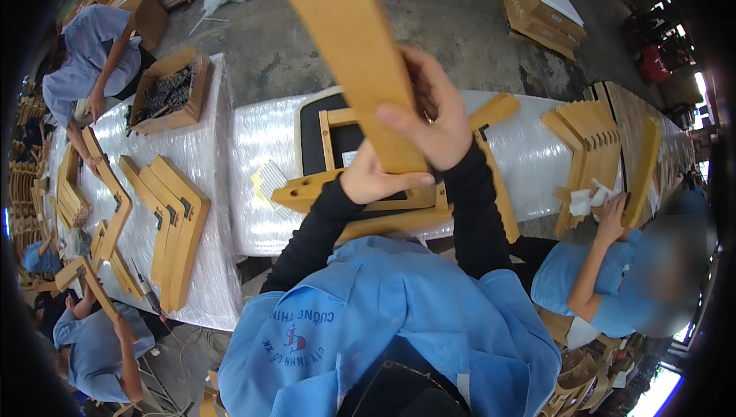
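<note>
Both of my hands hold a long, flat, honey-coloured wooden furniture piece [345, 41], which rises toward the far edge, close to the camera. My right hand [437, 114] wraps its right side, thumb across the face. My left hand [376, 181] grips its near end, thumb along the bottom edge. Beneath them lies a wooden seat frame [327, 141] with dark cloth, partly hidden by my hands. A wooden rail with drilled holes [299, 192] sits by my left forearm. Another angled wooden part [497, 179] with a black bracket lies right of the frame.
Plastic film covers the table [264, 137]. Leftward are bent wooden parts with brackets [180, 225], a carton of dark hardware [170, 95] and a power driver [146, 287]. Stacked wooden parts [586, 156] stand right, near a co-worker [590, 279]. Other co-workers are at left.
</note>
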Action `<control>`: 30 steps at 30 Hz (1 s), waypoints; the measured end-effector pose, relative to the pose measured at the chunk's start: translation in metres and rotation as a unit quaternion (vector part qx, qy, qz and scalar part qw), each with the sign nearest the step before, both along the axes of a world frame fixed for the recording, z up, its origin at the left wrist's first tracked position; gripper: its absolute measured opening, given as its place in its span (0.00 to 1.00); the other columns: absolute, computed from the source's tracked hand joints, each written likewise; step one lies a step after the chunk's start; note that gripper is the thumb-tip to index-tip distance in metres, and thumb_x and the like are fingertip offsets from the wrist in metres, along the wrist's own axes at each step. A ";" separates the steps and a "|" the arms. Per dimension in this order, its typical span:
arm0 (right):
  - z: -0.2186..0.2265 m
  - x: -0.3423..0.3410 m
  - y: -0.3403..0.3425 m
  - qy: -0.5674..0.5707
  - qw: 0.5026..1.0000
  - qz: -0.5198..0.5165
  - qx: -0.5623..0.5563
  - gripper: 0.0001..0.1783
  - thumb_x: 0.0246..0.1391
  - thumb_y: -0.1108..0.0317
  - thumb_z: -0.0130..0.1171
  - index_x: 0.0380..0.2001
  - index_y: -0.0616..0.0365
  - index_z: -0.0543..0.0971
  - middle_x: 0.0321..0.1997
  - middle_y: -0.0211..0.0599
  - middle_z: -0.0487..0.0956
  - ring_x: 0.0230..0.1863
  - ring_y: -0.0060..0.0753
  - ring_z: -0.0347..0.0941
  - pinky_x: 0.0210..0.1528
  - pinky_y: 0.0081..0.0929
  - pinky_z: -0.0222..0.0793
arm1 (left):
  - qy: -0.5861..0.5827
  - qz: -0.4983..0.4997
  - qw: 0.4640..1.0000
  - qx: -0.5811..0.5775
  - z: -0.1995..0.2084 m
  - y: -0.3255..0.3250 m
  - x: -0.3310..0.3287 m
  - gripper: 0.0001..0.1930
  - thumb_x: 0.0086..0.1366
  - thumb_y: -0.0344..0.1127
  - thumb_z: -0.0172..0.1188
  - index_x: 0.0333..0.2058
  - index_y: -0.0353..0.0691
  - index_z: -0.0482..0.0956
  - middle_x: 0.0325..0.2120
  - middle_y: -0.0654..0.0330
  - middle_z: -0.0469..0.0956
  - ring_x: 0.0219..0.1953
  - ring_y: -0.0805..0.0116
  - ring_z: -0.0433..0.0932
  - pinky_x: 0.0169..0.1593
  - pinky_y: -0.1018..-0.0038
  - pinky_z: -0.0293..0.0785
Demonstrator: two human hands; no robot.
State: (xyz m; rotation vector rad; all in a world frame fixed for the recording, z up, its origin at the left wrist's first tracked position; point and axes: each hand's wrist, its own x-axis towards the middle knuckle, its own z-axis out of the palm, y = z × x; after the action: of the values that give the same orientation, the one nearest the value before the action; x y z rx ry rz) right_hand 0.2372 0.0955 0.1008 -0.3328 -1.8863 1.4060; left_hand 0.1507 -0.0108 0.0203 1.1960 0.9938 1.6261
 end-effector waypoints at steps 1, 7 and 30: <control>0.003 0.006 0.006 -0.004 0.997 0.035 -0.068 0.30 0.55 0.63 0.64 0.57 0.65 0.69 0.49 0.42 0.78 0.52 0.35 0.75 0.55 0.28 0.70 | 0.095 0.040 0.995 0.002 0.011 -0.009 -0.008 0.28 0.52 0.31 0.76 0.49 0.34 0.73 0.39 0.60 0.78 0.43 0.70 0.78 0.47 0.73 0.76; -0.134 0.042 0.050 -0.356 0.932 -0.070 0.014 0.24 0.59 0.48 0.60 0.48 0.56 0.75 0.35 0.40 0.83 0.38 0.38 0.82 0.43 0.32 0.75 | 0.025 0.179 0.981 -0.063 0.022 -0.070 -0.037 0.22 0.55 0.32 0.74 0.47 0.32 0.77 0.39 0.58 0.81 0.42 0.67 0.80 0.47 0.71 0.77; -0.331 0.069 0.033 -0.701 0.677 -0.014 0.223 0.16 0.63 0.70 0.45 0.50 0.66 0.73 0.48 0.57 0.78 0.47 0.52 0.80 0.45 0.44 0.79 | -0.040 0.301 0.952 0.038 -0.002 -0.046 0.017 0.18 0.58 0.30 0.71 0.45 0.30 0.80 0.41 0.55 0.82 0.42 0.65 0.80 0.49 0.71 0.75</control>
State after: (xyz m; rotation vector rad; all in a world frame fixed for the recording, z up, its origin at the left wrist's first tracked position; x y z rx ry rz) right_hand 0.3066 0.1288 -0.2301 -1.4765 -3.2574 0.4096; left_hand 0.1673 -0.0565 0.0186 0.9080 1.3364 2.1801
